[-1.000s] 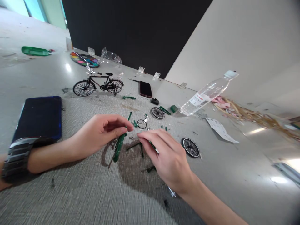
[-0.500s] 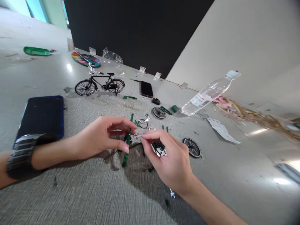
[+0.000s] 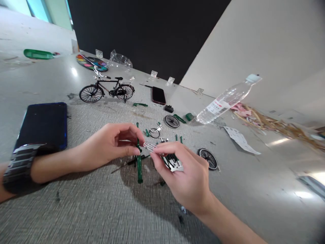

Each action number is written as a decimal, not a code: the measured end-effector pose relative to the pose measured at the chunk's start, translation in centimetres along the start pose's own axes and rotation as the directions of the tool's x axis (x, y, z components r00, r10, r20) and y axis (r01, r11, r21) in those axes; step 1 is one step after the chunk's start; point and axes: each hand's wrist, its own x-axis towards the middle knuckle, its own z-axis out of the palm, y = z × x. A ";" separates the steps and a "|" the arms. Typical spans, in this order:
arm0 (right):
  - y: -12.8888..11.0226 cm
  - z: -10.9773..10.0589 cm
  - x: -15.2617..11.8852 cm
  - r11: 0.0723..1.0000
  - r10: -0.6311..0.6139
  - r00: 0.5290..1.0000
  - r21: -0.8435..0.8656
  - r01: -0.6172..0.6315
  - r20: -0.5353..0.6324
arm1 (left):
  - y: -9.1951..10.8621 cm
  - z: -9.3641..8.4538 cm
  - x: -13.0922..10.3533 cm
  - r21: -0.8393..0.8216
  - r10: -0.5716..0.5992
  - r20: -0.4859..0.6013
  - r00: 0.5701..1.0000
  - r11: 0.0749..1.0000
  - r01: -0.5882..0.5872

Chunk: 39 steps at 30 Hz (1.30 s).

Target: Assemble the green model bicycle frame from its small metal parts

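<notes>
My left hand [image 3: 114, 144] pinches a dark green model bicycle frame part [image 3: 139, 166] between thumb and fingers, its long bar pointing down toward me. Just right of it, my right hand [image 3: 184, 167] grips a small silver wire rack [image 3: 149, 146] by its near end; the rack's rounded end lies close to the green part. I cannot tell whether the two touch. Beneath my hands are dark thin parts, partly covered by my right hand. Beyond my fingers lie a black ring with a silver piece [image 3: 154, 133] and a spoked wheel [image 3: 172, 121]. A second wheel [image 3: 208, 159] rests right of my right hand.
An assembled black model bicycle [image 3: 106, 89] stands at the back left, near a paint palette [image 3: 92, 63]. A blue-edged tablet or phone [image 3: 43, 123] lies by my left wrist. Further off are a phone [image 3: 158, 95], a tilted plastic bottle [image 3: 228, 100] and a paper sheet [image 3: 241, 140].
The green part has turned more upright in my left hand. The silver rack now shows more of its rounded end, tilted beside it.
</notes>
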 end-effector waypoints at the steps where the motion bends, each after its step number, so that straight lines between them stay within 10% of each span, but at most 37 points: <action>1: 0.0 0.0 0.0 1.000 0.001 1.000 0.003 -0.001 0.004 | 0.0 0.0 0.0 0.014 0.009 -0.007 1.000 1.000 -0.009; 39: 0.9 0.0 -0.1 0.992 0.116 0.982 0.029 -0.122 0.146 | 0.1 -0.2 0.4 -0.098 -0.081 -0.041 0.996 0.992 0.077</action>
